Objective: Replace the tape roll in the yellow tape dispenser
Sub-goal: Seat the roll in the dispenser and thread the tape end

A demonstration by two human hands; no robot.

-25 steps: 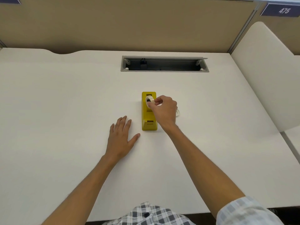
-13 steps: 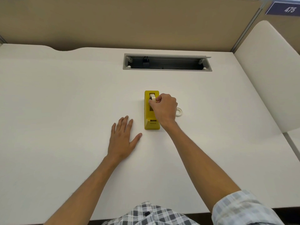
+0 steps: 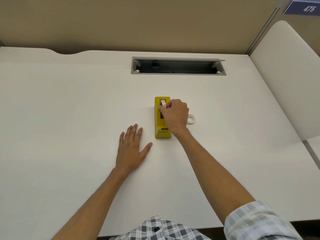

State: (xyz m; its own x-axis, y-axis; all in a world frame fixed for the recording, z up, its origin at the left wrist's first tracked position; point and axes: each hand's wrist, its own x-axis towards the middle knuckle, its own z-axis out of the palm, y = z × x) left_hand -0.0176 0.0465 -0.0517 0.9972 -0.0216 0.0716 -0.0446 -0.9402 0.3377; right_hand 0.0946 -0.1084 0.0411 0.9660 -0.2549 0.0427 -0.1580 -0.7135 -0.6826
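A yellow tape dispenser (image 3: 162, 131) stands lengthwise in the middle of the white desk (image 3: 69, 104). My right hand (image 3: 176, 115) is over its far half, fingers pinched on a cream tape roll (image 3: 163, 103) that stands on edge in the dispenser's slot. A second, thinner tape roll (image 3: 191, 119) lies flat on the desk just right of my right hand, partly hidden by it. My left hand (image 3: 132, 150) rests flat on the desk, fingers spread, a little left of the dispenser's near end and not touching it.
A grey cable tray opening (image 3: 178, 65) is cut into the desk behind the dispenser. A tan partition wall (image 3: 138, 23) runs along the back. A white side panel (image 3: 285, 80) rises at the right edge of the desk.
My right hand has turned the tape roll from tilted with its hole showing to standing on edge, lower in the dispenser's slot. My left hand has stayed flat.
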